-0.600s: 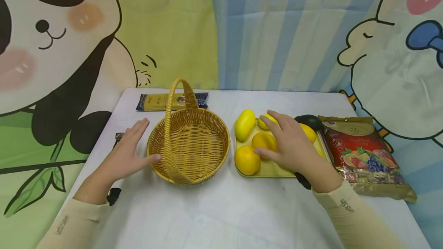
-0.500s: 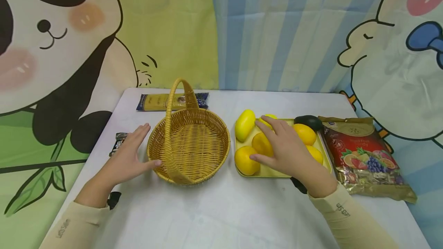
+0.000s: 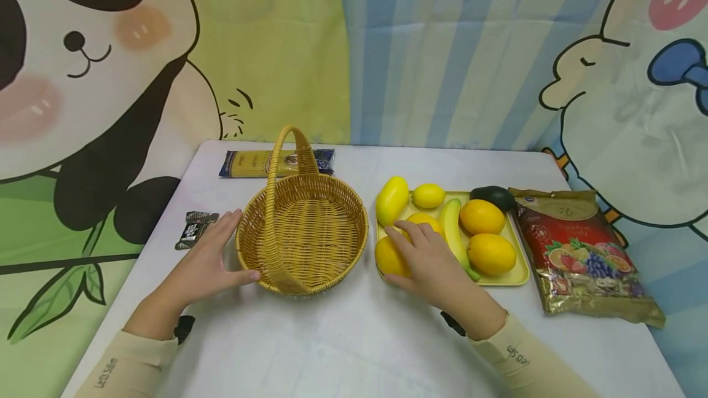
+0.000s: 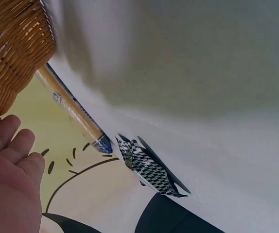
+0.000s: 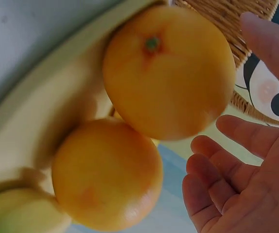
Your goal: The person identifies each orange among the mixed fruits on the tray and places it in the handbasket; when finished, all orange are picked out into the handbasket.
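A round wicker basket (image 3: 312, 235) with an arched handle stands left of centre. My left hand (image 3: 201, 266) is at its left side, fingers extended and thumb near the rim; whether it touches cannot be told. On the yellow tray (image 3: 511, 276), an orange (image 3: 389, 258) sits at the front left corner. My right hand (image 3: 428, 263) is over it, partly covering it and a second orange (image 3: 424, 220) behind. In the right wrist view, a gap shows between the slightly bent fingers and the nearer orange (image 5: 171, 73). Neither hand holds anything.
The tray also bears a banana (image 3: 452, 229), a lemon (image 3: 428, 196), a long yellow fruit (image 3: 391, 200), two yellow-orange fruits and a dark fruit (image 3: 492, 197). A red-gold candy bag (image 3: 586, 257) lies right. Behind the basket is a pasta packet (image 3: 251, 164); a black-and-white packet (image 3: 193, 231) lies left.
My right hand has moved left and nearer to me, from over the tray's middle to the front left orange, uncovering the banana. The left hand has barely moved.
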Tool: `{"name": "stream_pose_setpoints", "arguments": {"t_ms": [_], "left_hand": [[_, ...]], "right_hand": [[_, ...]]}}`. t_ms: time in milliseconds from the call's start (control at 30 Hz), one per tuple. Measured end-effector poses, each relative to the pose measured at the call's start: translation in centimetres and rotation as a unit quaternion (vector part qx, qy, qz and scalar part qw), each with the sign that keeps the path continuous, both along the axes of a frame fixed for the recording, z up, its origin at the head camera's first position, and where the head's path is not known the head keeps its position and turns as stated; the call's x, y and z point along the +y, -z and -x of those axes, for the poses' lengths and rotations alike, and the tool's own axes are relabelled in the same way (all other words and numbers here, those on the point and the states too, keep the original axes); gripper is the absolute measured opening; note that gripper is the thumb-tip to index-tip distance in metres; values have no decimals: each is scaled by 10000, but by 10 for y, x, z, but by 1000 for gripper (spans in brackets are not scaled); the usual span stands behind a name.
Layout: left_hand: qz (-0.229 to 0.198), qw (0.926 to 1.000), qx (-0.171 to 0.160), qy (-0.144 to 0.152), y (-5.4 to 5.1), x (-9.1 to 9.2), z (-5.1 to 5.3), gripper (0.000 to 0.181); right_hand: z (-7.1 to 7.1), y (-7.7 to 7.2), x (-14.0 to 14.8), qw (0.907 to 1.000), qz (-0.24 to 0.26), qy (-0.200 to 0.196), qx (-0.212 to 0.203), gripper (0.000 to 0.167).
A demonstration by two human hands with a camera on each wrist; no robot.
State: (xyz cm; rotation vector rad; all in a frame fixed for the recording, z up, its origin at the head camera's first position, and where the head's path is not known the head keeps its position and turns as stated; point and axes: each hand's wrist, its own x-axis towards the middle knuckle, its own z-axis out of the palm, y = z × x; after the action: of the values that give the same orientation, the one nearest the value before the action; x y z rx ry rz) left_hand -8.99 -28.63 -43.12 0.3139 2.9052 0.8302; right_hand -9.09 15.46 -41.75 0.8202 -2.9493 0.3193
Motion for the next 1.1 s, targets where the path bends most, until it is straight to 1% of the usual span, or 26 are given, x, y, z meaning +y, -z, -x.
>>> {"name": "stream_pose_setpoints", "arguments": {"t_ms": [233,400,500,767,967,1100], "left_hand": [[41,10000,-66,-50,1,-1,-1,135],[-44,10000,-70,-48,3,-2,0,136],[-72,9999,-61,-46,3,-3,1,137],[-70,9999,-106,-84,3,-2,1,138],[-91,9998,-140,-127,5,-2,1,138],[-105,9998,-124,-113,6,-3,1,138]], "right_hand": [[-4,10,-5,10000,-38,3,9,86],[-6,14,-7,9999,83,59,-27,82],[-7,16,-7,9999,134,101,-6,83],[-8,21,-7,9997,135,107,159,86],[-8,24,-8,9994,264,112,213,83],[-8,26,-7,9987,371,86,336,81]]}}
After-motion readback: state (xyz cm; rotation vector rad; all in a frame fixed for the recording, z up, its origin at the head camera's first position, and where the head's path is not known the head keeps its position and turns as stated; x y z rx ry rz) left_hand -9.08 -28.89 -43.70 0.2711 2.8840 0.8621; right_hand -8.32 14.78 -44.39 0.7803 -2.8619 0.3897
